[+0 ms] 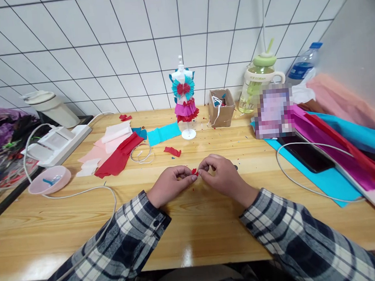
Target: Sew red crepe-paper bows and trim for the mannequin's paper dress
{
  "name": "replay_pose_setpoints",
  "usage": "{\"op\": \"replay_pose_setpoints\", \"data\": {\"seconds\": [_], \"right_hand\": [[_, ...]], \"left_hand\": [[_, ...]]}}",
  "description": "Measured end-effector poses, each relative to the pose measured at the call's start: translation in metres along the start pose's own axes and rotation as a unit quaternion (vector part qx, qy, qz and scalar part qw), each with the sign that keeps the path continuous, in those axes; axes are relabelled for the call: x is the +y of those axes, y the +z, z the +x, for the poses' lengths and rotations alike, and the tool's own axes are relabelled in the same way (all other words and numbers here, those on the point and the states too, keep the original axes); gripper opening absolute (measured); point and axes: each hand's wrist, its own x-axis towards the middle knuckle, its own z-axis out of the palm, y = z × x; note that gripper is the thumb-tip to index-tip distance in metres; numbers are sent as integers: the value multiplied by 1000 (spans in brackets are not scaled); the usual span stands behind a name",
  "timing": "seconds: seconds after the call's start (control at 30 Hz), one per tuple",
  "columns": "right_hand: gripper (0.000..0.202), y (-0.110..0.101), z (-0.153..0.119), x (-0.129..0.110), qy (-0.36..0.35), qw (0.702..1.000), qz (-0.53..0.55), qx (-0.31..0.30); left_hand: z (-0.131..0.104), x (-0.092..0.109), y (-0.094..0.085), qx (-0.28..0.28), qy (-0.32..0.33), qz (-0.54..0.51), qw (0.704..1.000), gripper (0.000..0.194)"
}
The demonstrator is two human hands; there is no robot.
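Between my fingertips is a small piece of red crepe paper [194, 172], pinched from both sides just above the wooden table [194, 226]. My left hand [173, 182] closes thumb and forefinger on its left side. From the right, my right hand [224, 176] grips it the same way, with the fingers curled. Beyond my hands stands a small white dress form [181, 74] wearing a blue paper ruffle, a red bow and a pink and red skirt. A loose red scrap [173, 151] lies between the form and my left hand.
Left are paper sheets [120, 154], a coiled white cord [141, 153], a pink bowl [49, 180] and a power strip [65, 145]. A cardboard box [221, 108] and green-lidded bottle [257, 81] stand at the back. Right lie a black phone [307, 152] and folded coloured paper [323, 134].
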Motion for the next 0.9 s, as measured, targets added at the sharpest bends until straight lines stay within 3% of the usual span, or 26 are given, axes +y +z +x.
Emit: {"op": "replay_pose_setpoints", "data": {"seconds": [0.13,0.23,0.33,0.47,0.63,0.9], "right_hand": [[14,2,1,1,66,994,87,-18],[21,6,1,4,150,962,210,-84],[22,7,2,10,173,941,262,-123],[18,4,3,14,133,962,184,-152],[10,0,3,10,58,986,54,-146],[8,2,2,13,14,991,5,-133]], "left_hand": [[0,0,-1,18,7,14,1000,32],[0,-2,-1,27,10,13,1000,32],[0,-1,0,28,11,5,1000,31],[0,1,-1,18,25,-4,1000,30],[1,1,-5,6,36,20,999,27],[1,0,-6,16,46,63,997,28]]}}
